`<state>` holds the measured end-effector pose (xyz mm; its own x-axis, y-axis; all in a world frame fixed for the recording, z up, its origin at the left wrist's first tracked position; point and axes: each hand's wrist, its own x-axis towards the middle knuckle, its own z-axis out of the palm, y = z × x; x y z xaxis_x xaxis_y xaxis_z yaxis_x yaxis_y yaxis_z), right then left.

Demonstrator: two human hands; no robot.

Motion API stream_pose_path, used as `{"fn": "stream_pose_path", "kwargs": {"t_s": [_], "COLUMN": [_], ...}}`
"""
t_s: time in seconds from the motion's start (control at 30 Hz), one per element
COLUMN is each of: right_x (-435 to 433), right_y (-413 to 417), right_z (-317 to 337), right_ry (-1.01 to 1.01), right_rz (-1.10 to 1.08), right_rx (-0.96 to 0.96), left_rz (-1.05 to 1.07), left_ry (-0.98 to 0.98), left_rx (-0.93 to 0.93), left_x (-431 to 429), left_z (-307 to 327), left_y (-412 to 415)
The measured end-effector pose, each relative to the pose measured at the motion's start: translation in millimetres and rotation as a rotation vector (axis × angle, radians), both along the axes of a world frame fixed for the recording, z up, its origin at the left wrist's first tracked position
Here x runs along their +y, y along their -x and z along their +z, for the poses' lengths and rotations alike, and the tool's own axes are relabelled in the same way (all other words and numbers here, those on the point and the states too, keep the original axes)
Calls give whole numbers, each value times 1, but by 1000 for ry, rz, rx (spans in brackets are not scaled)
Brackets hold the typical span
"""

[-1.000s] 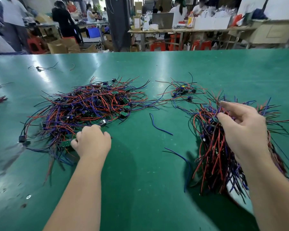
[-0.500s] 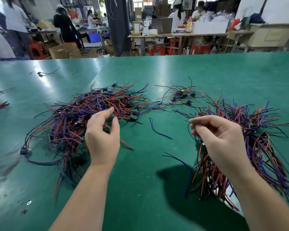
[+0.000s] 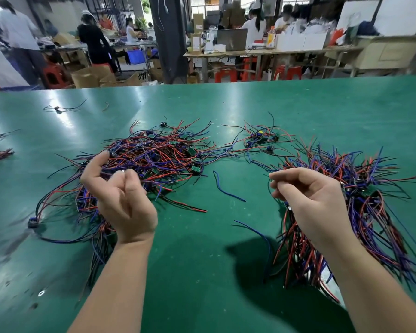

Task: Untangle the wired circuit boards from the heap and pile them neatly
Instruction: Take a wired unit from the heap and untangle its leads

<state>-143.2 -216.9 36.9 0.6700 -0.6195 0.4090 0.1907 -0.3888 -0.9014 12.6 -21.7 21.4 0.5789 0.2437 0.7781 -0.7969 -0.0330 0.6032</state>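
Pinching 1 thin wire [image 3: 122, 171] in left hand [image 3: 124, 205] fingers [image 3: 117, 181] over tangled heap of red-blue-wired green circuit boards [image 3: 159, 157]; cannot tell what right hand [image 3: 310, 198] holds. Avoid jerking: risks dragging snagged neighbours.

The table [image 3: 202, 272] has a smooth, glossy top catching glare, and the wires [image 3: 154, 155] are sheathed in plastic.

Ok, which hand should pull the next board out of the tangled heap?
Probably left. The left hand hovers above the tangled heap at its near edge; the right hand is across by the sorted pile.
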Motion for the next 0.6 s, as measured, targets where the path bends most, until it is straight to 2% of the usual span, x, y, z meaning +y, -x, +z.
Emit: {"fn": "stream_pose_path", "kwargs": {"t_s": [0.07,0.13,0.27,0.33,0.37,0.43,0.6], "right_x": [0,1,3,4,4,5,5], "right_y": [0,0,0,1,1,1,1], "right_z": [0,1,1,1,1,1,0], "right_ry": [-1,0,3,7,8,10,12], "right_rz": [2,3,5,4,5,7,0], "right_rx": [5,13,26,30,31,37,41], "left_rz": [190,301,267,309,334,365,394], "left_ry": [-137,-431,-915,-1096,-1135,-1090,-1101], "left_rx": [41,131,538,599,587,583,683], "left_x": [4,5,5,7,9,12,13], "left_z": [-3,-11,-24,-28,-29,-27,-24], "left_y": [-8,-14,-24,-26,-28,-31,-31]}}
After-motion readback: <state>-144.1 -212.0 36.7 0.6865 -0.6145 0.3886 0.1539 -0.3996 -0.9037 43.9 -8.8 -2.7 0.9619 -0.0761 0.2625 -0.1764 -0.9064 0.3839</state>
